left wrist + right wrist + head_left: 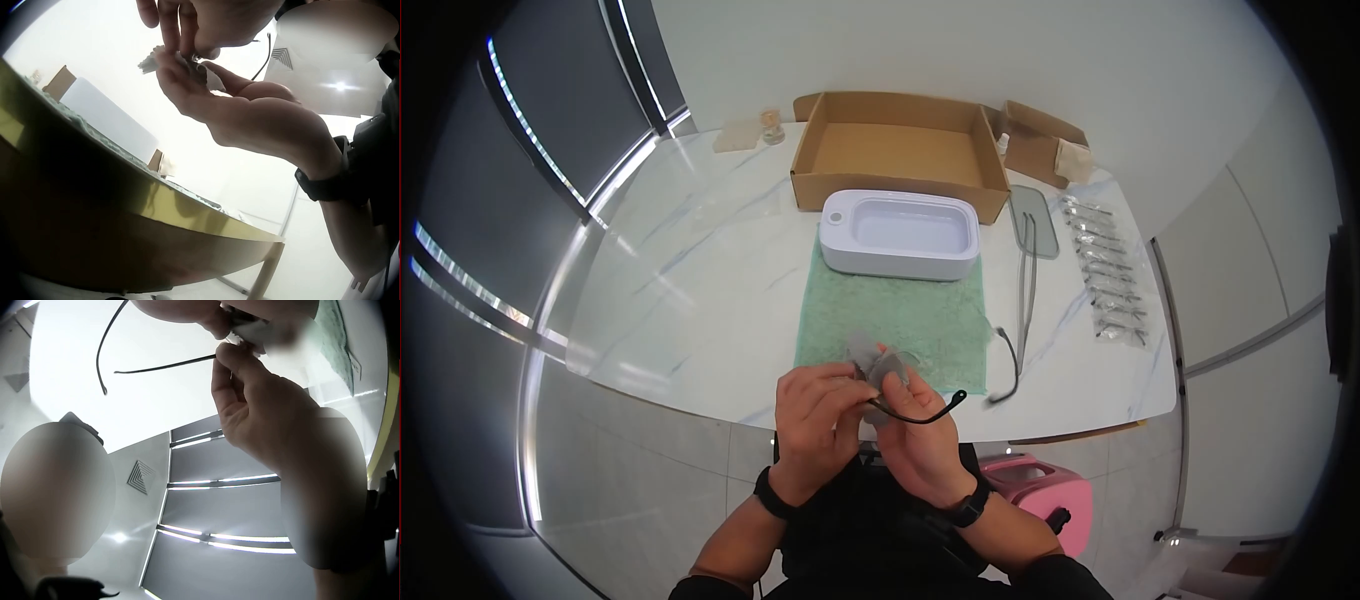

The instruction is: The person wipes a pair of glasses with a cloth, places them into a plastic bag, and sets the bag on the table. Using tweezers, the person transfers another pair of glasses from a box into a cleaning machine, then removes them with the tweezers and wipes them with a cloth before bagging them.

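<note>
In the head view, my left hand (812, 425) pinches a pair of glasses near the inner end of a black temple (930, 418). My right hand (922, 440) grips a grey cloth (890, 368) around the glasses, its thumb pressed on it. Fingers and cloth hide most of the frame and lenses. Two thin dark temples (167, 366) stick out from the hands in the right wrist view. In the left wrist view, the cloth (150, 61) lies across the right hand's fingers (178, 81), with the left hand (231, 22) above.
A white cleaner tub (900, 262) stands on a green towel (895, 310), before a cardboard box (900, 185). Right of it lie a grey tray (1045, 225), long thin strips (1024, 300), a black curved piece (1014, 365) and several bagged items (1112, 270). A pink stool (1055, 500) stands below.
</note>
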A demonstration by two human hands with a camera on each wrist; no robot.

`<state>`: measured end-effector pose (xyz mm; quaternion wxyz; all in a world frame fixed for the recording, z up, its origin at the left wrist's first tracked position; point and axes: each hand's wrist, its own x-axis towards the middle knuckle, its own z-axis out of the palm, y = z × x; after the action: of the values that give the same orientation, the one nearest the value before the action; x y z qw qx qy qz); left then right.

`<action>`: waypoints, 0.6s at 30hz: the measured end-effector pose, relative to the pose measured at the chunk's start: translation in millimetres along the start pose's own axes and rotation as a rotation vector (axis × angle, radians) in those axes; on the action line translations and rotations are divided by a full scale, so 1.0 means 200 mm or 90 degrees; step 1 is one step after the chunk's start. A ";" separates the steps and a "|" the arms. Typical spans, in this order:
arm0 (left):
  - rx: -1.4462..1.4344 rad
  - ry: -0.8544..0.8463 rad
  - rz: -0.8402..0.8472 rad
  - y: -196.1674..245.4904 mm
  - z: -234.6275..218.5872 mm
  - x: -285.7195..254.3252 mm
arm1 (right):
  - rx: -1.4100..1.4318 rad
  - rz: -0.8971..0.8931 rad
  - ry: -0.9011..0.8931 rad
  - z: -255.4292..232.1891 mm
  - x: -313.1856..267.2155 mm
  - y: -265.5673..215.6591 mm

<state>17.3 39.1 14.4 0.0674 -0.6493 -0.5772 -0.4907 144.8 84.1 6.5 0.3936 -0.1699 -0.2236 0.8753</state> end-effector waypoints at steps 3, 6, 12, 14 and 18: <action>-0.045 0.037 -0.015 0.02 0.03 0.01 | 0.013 0.036 0.087 -0.03 0.01 0.00; -0.052 0.013 -0.034 0.00 0.04 -0.02 | 0.014 0.035 0.073 -0.07 0.01 0.00; -0.027 -0.035 -0.011 0.00 0.03 0.00 | 0.069 0.045 0.073 0.03 -0.03 -0.03; 0.013 -0.042 0.000 0.00 0.02 0.00 | 0.126 0.075 -0.002 0.02 -0.06 -0.04; 0.025 -0.051 0.007 0.02 0.00 0.01 | 0.051 0.072 -0.044 -0.02 -0.09 -0.05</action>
<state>20.7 40.2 17.8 0.0594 -0.6703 -0.5852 -0.4525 163.4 77.3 10.7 0.3418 -0.1365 -0.1919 0.9098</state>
